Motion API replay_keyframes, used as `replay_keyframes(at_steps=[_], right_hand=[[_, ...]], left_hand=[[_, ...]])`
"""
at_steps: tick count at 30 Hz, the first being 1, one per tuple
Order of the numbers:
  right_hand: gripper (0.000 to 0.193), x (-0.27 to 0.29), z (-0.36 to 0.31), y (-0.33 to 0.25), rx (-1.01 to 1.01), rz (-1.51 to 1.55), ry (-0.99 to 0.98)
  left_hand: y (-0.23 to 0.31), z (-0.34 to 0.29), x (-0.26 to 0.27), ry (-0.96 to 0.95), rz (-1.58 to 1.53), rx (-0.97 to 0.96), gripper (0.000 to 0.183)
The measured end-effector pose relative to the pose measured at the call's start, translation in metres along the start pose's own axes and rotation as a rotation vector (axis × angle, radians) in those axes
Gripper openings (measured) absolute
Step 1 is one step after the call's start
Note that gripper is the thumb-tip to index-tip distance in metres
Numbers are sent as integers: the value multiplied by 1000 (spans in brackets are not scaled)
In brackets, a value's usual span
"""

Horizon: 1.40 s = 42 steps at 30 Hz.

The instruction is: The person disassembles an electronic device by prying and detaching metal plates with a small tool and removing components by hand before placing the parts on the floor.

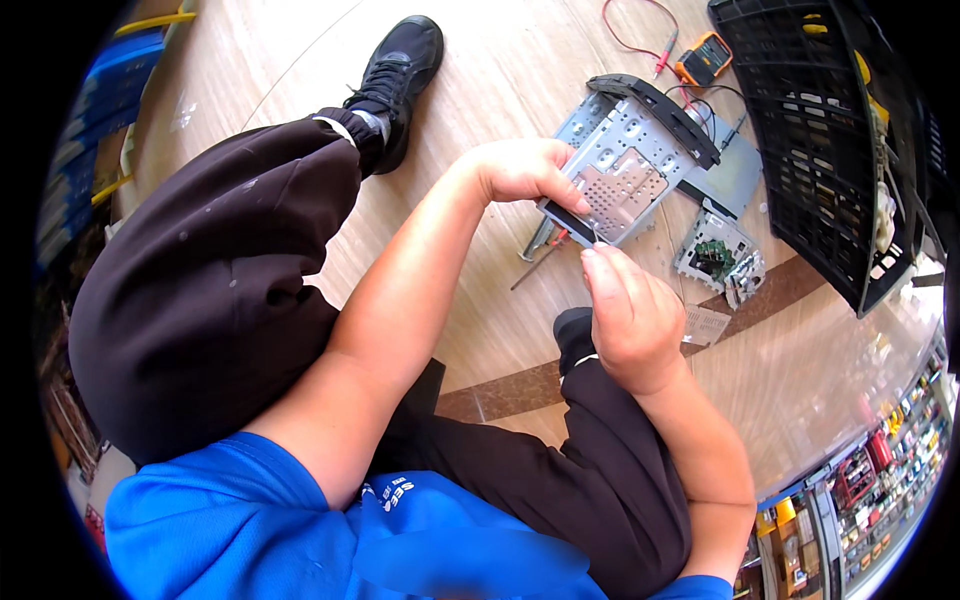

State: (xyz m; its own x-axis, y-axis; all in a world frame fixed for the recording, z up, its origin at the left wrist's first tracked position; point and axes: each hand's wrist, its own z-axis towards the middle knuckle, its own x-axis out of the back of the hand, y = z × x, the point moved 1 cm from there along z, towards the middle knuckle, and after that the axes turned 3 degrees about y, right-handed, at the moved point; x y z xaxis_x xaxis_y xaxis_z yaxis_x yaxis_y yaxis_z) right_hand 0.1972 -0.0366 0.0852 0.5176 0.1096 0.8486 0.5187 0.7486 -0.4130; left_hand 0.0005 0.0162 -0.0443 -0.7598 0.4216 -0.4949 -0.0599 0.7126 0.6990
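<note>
A silver metal device chassis [612,165] with a curved black front panel [660,112] is tilted in front of me, above the tiled floor. My left hand [530,172] grips its near left edge, with the thumb lying on the metal top. At the chassis's near corner, my right hand [635,315] is closed in a pinch. A thin, light tip shows between its fingertips and the chassis, but what it belongs to is too small to make out. Below the chassis lies a thin metal rod [535,268], partly hidden.
Beyond the chassis lie an orange multimeter [704,60] and a red test probe [665,56]. To the right are a flat metal plate [738,172], a disc-drive-like part with a green board [714,258], and a large black plastic crate [800,150]. My shoe [393,90] is at the upper left.
</note>
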Motion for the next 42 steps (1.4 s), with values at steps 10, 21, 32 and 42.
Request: replay_keyframes(at_steps=[10, 21, 32, 42], right_hand=[[29, 21, 3, 27, -69, 224, 52], [26, 48, -23, 84, -707, 297, 206], [26, 44, -37, 87, -664, 355, 143], [23, 21, -61, 102, -675, 314, -119]], left_hand=[[2, 0, -2, -5, -88, -18, 37], [22, -1, -21, 171, -155, -2, 44], [22, 2, -17, 184, -220, 21, 47], [17, 1, -13, 149, -271, -6, 45]])
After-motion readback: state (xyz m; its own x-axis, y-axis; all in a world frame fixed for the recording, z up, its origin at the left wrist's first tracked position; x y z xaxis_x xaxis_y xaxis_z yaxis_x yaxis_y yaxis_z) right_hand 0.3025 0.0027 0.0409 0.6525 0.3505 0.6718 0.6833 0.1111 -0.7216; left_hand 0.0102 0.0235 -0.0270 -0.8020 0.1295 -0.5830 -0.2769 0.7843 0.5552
